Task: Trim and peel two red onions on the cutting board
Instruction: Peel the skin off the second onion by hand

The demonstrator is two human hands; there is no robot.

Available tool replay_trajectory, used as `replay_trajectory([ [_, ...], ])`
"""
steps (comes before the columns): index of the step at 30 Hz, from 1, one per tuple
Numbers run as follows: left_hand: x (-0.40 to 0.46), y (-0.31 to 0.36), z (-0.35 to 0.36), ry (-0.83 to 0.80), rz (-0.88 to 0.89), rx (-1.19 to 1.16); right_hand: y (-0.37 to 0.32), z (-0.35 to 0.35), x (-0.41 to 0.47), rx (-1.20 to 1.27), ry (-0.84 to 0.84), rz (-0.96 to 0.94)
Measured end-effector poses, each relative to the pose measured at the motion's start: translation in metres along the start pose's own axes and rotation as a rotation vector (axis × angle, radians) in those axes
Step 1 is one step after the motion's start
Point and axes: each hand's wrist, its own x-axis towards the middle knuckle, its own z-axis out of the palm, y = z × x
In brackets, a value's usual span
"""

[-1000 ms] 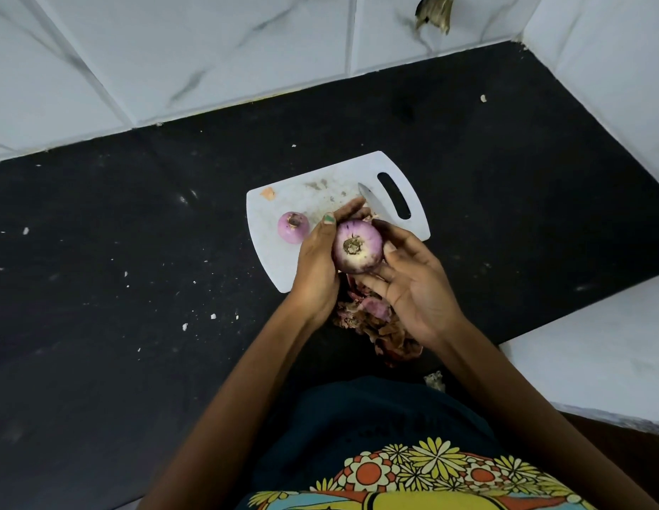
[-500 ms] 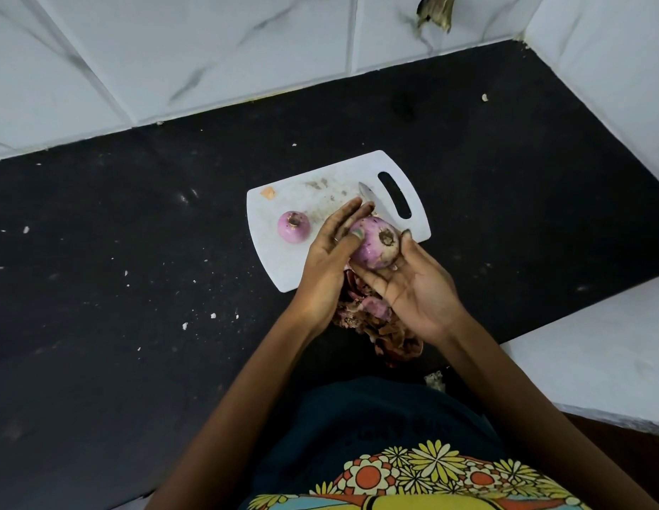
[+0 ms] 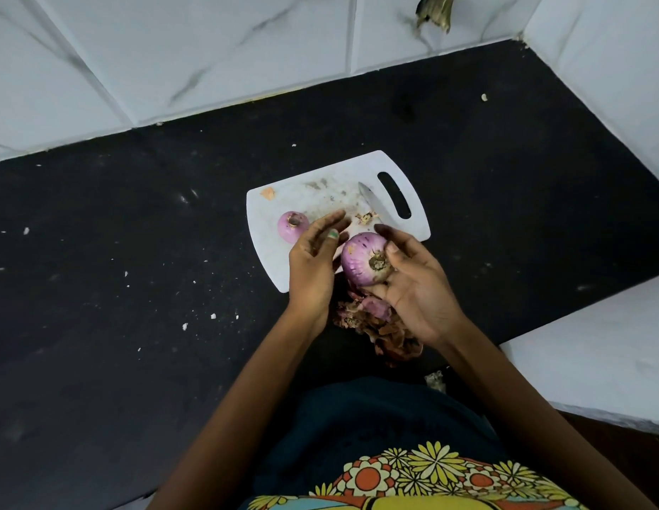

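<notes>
Countertop [image 3: 136, 288] open beyond board [image 3: 320, 195]

Home kitchen, black stone bench [image 3: 136, 288], white marble-look wall tiles [image 3: 210, 49], white cutting board [image 3: 320, 193], knife [image 3: 374, 202], onion peels [image 3: 379, 325]

Your cutting board [image 3: 320, 200] lies on the desk [image 3: 136, 288], its handle slot at the far right end. On the board's left part sits one onion [image 3: 289, 226]; the knife [image 3: 374, 204] lies on the right part, just left of the slot, tip pointing far. Your right hand [image 3: 412, 285] holds the second onion [image 3: 362, 263] above the board's near right edge. Your left hand [image 3: 313, 259] is just left of that onion, between the two onions. A pile of peels [image 3: 379, 322] lies on the desk just near the board, under your right hand.
</notes>
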Motion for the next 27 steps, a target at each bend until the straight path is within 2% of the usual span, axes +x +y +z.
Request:
replay_trajectory([
  [1, -0.002, 0.002, -0.003, -0.007, -0.04, 0.1, -0.001, 0.0, 0.0, -0.023, -0.007, -0.03],
  [3, -0.005, 0.009, -0.009, -0.081, -0.229, 0.288, -0.002, -0.002, 0.002, -0.125, 0.003, -0.115],
  [5, -0.007, 0.014, -0.013, -0.192, -0.424, 0.37, -0.001, -0.005, 0.002, -0.29, 0.01, -0.222],
  [6, -0.008, 0.015, -0.014, -0.247, -0.463, 0.368, -0.001, -0.006, 0.002, -0.381, 0.001, -0.277],
  [8, -0.009, 0.013, -0.012, -0.329, -0.447, 0.312, 0.0, -0.008, -0.001, -0.533, -0.041, -0.36],
  [11, -0.009, 0.009, -0.012, -0.379, -0.379, 0.244, -0.001, -0.008, -0.004, -0.616, -0.129, -0.38],
  [20, -0.006, 0.002, -0.034, -0.405, -0.127, 0.071, -0.015, -0.023, -0.006, -0.806, -0.202, -0.207],
  [27, -0.008, -0.002, -0.034, -0.394, -0.087, 0.089, -0.014, -0.022, -0.003, -1.018, -0.227, -0.289],
])
